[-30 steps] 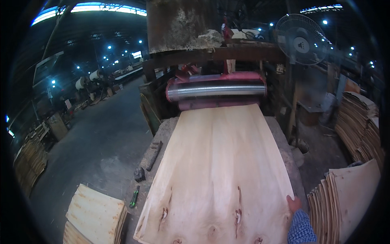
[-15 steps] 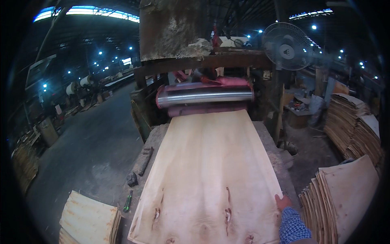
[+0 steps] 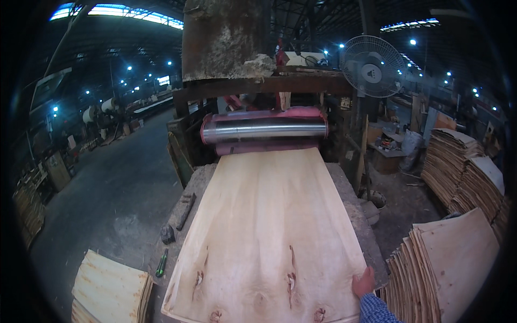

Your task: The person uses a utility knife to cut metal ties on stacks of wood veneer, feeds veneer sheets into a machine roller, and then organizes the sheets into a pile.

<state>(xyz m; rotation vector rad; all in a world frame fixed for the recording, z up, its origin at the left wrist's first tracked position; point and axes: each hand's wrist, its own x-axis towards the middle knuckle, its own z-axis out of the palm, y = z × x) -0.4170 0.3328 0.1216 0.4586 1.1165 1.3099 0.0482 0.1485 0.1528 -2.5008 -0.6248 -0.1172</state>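
Veneer sheet [image 3: 269, 226] lies flat on the surface [image 3: 353, 215], its far end under the steel roller [image 3: 265, 130]. Right hand [image 3: 363, 282] grips the sheet's near right edge. Left hand out of view. Veneer stack [image 3: 447, 269] right of sheet.

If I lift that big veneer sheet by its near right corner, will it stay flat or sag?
The veneer sheet looks very thin and wide, so it probably sags. The splits near its front edge suggest it may tear. Only the right hand touches it; one-corner support seems poor.
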